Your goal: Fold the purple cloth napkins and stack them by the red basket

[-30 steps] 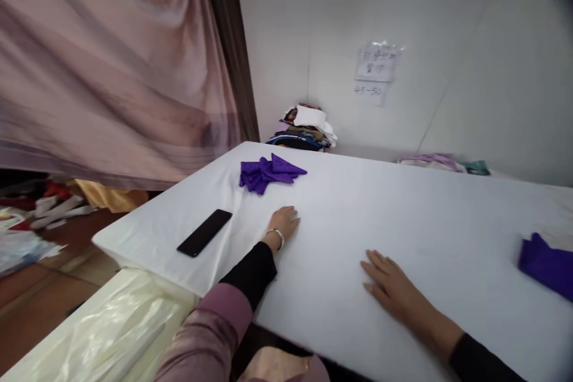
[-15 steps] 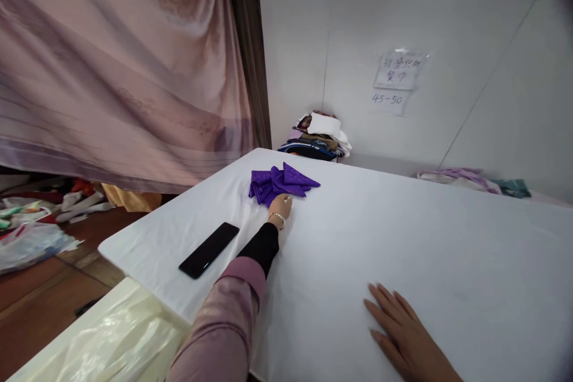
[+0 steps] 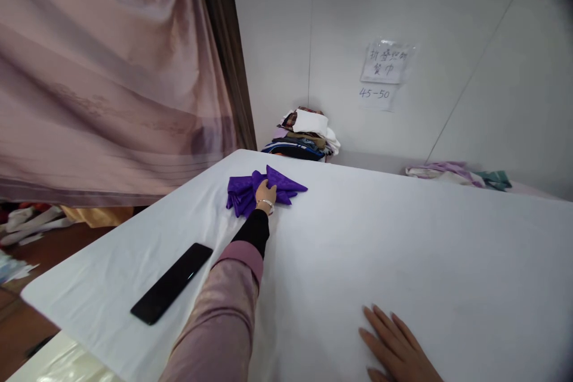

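A folded purple cloth napkin (image 3: 242, 192) lies toward the far left part of the white-covered table (image 3: 358, 239), with pleats fanned out to the left and a pointed tip to the right. My left hand (image 3: 265, 193) reaches across the table, its fingers closed round the middle of the napkin and partly hiding it. Low in the picture on the right, my right hand (image 3: 397, 343) rests flat on the tablecloth with its fingers stretched out, holding nothing. The bottom edge of the frame cuts off part of that hand.
A black phone (image 3: 172, 283) lies left of my left forearm. Beyond the far edge are a stack of folded clothes (image 3: 304, 134) and more cloths (image 3: 447, 173) by the wall. A pink curtain (image 3: 102, 71) hangs at left. A handwritten sign (image 3: 382, 65) is on the wall.
My left hand has moved from the napkin's near edge onto its middle and closed on it. The view has shifted, and my right hand stays flat on the table.
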Available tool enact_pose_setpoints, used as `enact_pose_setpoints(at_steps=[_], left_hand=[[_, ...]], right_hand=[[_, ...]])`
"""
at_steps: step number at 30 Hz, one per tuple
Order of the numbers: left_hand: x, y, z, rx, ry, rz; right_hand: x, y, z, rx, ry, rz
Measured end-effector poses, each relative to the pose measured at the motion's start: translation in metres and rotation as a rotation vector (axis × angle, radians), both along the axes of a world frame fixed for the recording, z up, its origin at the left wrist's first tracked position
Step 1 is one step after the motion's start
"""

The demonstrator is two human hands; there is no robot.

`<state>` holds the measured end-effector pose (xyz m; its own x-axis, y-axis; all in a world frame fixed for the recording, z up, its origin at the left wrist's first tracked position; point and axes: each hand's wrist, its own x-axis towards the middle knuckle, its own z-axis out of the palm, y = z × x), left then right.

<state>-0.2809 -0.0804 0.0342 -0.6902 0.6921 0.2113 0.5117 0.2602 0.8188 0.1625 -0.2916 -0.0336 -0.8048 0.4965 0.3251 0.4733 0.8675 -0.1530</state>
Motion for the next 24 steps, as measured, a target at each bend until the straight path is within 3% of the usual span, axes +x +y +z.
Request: enact_pose_setpoints(at_steps=[5,14,19,24], left_hand=[[0.008,0.0,0.001,0.013,-0.015,0.06],[0.037,-0.004,-0.004,-0.04,-0.059,0.057],[0.054,-0.018,-0.01,-0.114,-0.013,-0.005],[0.081,-0.048,0.002,-0.195,0.12,-0.085]], right_hand=[[-0.001,-0.002,0.0,0.004,0.006,0.006],[-0.002,-0.006,0.009,-0.073,0.02,0.001],[-0.006,-0.01,0.025,-0.17,-0.016,-0.027],[-0.016,-0.02,0.053,-0.327,0.004,-0.112]])
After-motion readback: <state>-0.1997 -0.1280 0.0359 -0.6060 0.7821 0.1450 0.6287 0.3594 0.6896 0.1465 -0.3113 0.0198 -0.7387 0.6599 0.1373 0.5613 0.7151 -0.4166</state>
